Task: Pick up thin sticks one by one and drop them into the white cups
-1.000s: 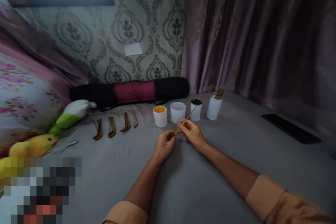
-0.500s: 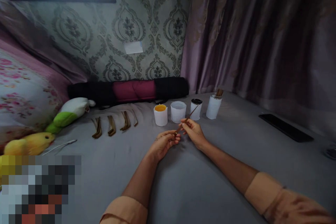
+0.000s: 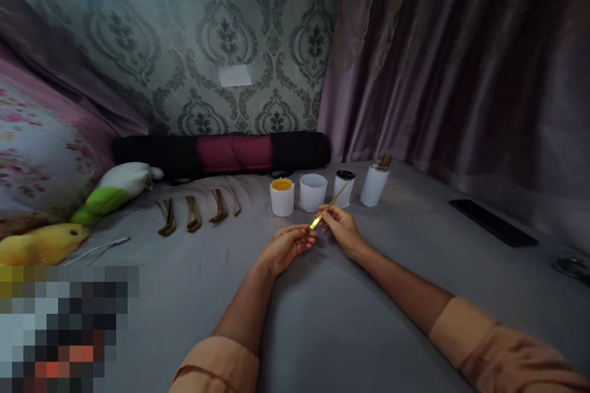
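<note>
A thin, tapering brown strip (image 3: 340, 193) slants up and right between my hands, shining bright yellow along its lower part. My left hand (image 3: 289, 247) pinches its lower end between thumb and fingers. Higher up, my right hand (image 3: 342, 228) grips the same strip, fingers closed round it. Just beyond stand a white cup with yellow-orange contents (image 3: 282, 201), a white cup with pale contents (image 3: 313, 195) and a white-wrapped container with a dark top (image 3: 345, 179). A taller white-wrapped jar (image 3: 373, 186) holds more brown strips.
Several bent brown strips (image 3: 193, 218) lie in small bunches on the grey sheet (image 3: 350, 325). Plush toys (image 3: 115, 189) and a white cable (image 3: 105, 245) are at left. A rolled black and maroon bundle (image 3: 235, 155) lies by the wall; a flat black object (image 3: 493, 221) lies right.
The strip has gone from dull brown to a bright yellow shine near my left hand, which still pinches its end. The whole view has shifted slightly; the cups stay put.
</note>
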### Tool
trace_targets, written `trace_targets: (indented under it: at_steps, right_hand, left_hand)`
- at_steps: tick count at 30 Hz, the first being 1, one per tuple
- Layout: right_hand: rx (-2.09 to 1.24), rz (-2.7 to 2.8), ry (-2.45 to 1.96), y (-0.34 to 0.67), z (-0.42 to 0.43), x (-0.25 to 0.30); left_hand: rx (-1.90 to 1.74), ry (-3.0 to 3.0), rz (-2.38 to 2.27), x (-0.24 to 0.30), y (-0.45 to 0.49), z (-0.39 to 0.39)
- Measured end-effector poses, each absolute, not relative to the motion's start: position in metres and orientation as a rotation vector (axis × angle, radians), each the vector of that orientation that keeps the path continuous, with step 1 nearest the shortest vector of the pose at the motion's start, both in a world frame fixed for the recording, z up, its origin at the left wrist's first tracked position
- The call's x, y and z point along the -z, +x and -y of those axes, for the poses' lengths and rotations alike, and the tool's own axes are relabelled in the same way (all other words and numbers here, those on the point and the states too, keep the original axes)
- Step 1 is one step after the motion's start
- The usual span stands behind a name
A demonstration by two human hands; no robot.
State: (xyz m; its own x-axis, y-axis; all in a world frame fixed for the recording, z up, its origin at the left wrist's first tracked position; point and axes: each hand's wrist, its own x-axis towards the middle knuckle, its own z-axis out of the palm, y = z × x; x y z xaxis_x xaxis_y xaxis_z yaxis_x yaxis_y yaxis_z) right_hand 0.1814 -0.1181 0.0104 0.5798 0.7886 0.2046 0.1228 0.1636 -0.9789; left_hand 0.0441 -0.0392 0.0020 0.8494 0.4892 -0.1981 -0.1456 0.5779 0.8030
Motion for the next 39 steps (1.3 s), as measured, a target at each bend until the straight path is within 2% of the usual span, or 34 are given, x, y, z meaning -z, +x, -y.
trace_targets:
  at_steps: [39]
  right_hand:
    - [-0.259, 0.798, -1.339, 0.210, 0.123, -0.020]
  left_hand:
    - [-0.379, 0.881, -0.435, -0.007, 0.040, 0.040]
